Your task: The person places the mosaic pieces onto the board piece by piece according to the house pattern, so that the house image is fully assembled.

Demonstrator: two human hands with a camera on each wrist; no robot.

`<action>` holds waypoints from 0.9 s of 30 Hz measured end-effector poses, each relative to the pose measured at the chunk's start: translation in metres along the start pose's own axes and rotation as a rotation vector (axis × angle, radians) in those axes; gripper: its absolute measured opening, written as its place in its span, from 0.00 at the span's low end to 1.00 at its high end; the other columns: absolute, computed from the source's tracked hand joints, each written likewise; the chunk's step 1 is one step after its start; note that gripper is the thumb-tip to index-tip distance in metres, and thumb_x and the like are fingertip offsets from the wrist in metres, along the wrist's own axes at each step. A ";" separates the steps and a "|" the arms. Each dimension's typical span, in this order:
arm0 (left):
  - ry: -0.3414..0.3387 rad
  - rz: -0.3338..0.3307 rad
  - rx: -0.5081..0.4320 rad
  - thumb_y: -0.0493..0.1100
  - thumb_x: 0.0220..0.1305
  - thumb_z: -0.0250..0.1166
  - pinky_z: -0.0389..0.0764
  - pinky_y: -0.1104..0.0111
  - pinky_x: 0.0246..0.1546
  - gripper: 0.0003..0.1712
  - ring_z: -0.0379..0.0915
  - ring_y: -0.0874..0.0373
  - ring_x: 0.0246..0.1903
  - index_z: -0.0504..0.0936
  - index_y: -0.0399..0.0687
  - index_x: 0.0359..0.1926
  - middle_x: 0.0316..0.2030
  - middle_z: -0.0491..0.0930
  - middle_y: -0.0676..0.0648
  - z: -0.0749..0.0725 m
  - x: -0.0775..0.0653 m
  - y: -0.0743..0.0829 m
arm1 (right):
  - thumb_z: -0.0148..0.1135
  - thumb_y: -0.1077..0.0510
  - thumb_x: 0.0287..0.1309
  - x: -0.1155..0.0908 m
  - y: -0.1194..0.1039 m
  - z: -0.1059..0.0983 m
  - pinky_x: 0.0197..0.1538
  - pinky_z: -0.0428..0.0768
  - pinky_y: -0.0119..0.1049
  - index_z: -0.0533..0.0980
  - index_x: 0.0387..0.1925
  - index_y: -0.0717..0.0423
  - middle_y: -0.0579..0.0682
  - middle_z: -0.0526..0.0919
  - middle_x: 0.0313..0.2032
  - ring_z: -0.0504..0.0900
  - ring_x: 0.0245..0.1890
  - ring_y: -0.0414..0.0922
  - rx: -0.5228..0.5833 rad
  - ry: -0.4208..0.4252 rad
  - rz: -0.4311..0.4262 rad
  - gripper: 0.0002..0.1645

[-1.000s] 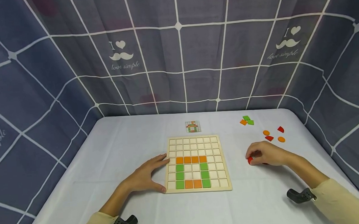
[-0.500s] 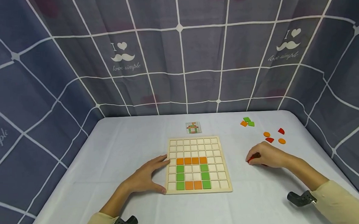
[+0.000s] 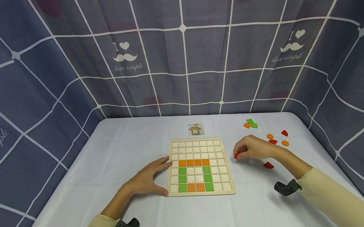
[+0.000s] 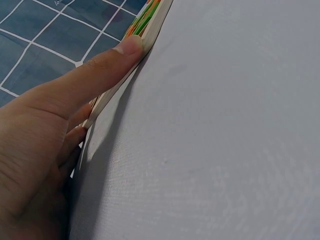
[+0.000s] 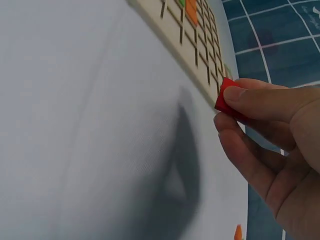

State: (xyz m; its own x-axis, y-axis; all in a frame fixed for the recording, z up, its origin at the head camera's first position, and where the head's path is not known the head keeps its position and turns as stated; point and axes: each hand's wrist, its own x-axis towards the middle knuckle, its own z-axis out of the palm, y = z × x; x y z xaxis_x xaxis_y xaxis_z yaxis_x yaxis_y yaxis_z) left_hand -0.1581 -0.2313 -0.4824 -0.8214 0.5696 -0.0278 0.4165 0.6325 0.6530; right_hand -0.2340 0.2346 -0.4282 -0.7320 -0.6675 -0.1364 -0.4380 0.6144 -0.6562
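Note:
A pale wooden grid board (image 3: 222,168) lies mid-table, with orange square tiles (image 3: 194,162) and green square tiles (image 3: 182,179) set in some of its cells. My left hand (image 3: 146,178) rests at its left side, thumb at the near left corner and fingers along the edge; in the left wrist view the thumb (image 4: 130,47) lies on the board's rim. To the right of the board, my right hand (image 3: 253,147) pinches a red tile (image 5: 221,101) between thumb and fingers, above the cloth. Its full outline is hidden by the fingers.
A small pattern card (image 3: 196,129) lies behind the board. Green tiles (image 3: 254,125) and an orange square (image 3: 246,125) lie at the back right. Nearer are orange discs (image 3: 285,143) and red quarter-round pieces (image 3: 284,133), one red piece (image 3: 268,165) under the right forearm.
My right hand has picked the red tile off the table and moved left with it toward the board, uncovering another red piece. The left hand and board have stayed put.

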 end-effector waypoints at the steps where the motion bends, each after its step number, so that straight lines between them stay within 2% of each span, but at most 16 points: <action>1: 0.000 0.001 0.002 0.69 0.40 0.83 0.54 0.39 0.71 0.65 0.47 0.43 0.77 0.68 0.53 0.77 0.79 0.55 0.53 0.000 0.000 0.000 | 0.74 0.64 0.60 0.005 -0.003 0.000 0.38 0.84 0.35 0.88 0.38 0.51 0.39 0.86 0.33 0.82 0.33 0.42 0.012 -0.006 -0.001 0.06; 5: 0.001 0.006 0.010 0.70 0.40 0.82 0.54 0.39 0.71 0.65 0.48 0.43 0.77 0.68 0.54 0.77 0.79 0.55 0.53 0.000 0.001 -0.001 | 0.75 0.64 0.59 0.026 -0.014 0.003 0.37 0.84 0.35 0.88 0.35 0.50 0.39 0.87 0.31 0.83 0.32 0.43 0.035 -0.012 -0.028 0.06; 12: 0.002 0.011 -0.007 0.69 0.40 0.83 0.53 0.39 0.72 0.65 0.47 0.43 0.77 0.68 0.52 0.77 0.79 0.55 0.52 0.000 0.000 -0.001 | 0.74 0.65 0.59 0.062 -0.030 0.010 0.35 0.81 0.33 0.90 0.36 0.51 0.41 0.88 0.31 0.83 0.31 0.41 0.069 0.010 -0.109 0.06; 17: -0.001 0.023 -0.021 0.68 0.41 0.83 0.53 0.39 0.72 0.65 0.47 0.41 0.77 0.67 0.51 0.78 0.79 0.55 0.50 -0.002 0.001 0.000 | 0.70 0.65 0.62 0.083 -0.038 0.018 0.41 0.82 0.35 0.88 0.39 0.51 0.41 0.88 0.32 0.83 0.33 0.40 0.052 0.028 -0.170 0.08; 23: 0.000 0.022 -0.018 0.67 0.40 0.84 0.54 0.39 0.72 0.67 0.48 0.41 0.77 0.65 0.48 0.78 0.79 0.56 0.48 -0.001 0.001 0.000 | 0.72 0.65 0.62 0.103 -0.051 0.031 0.43 0.83 0.35 0.86 0.36 0.53 0.41 0.88 0.32 0.85 0.33 0.40 0.099 -0.005 -0.204 0.04; 27: 0.004 -0.001 -0.007 0.69 0.39 0.83 0.54 0.40 0.72 0.69 0.49 0.41 0.77 0.64 0.47 0.79 0.79 0.57 0.48 -0.001 0.002 0.002 | 0.73 0.65 0.61 0.117 -0.060 0.041 0.42 0.83 0.35 0.85 0.36 0.56 0.43 0.88 0.31 0.85 0.33 0.40 0.139 -0.035 -0.233 0.03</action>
State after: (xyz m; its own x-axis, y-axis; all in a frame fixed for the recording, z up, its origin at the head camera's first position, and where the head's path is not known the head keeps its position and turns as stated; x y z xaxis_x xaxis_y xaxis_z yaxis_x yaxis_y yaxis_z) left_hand -0.1593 -0.2295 -0.4807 -0.8232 0.5671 -0.0254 0.4130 0.6291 0.6585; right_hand -0.2717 0.1022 -0.4351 -0.6001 -0.7999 0.0064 -0.5149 0.3802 -0.7683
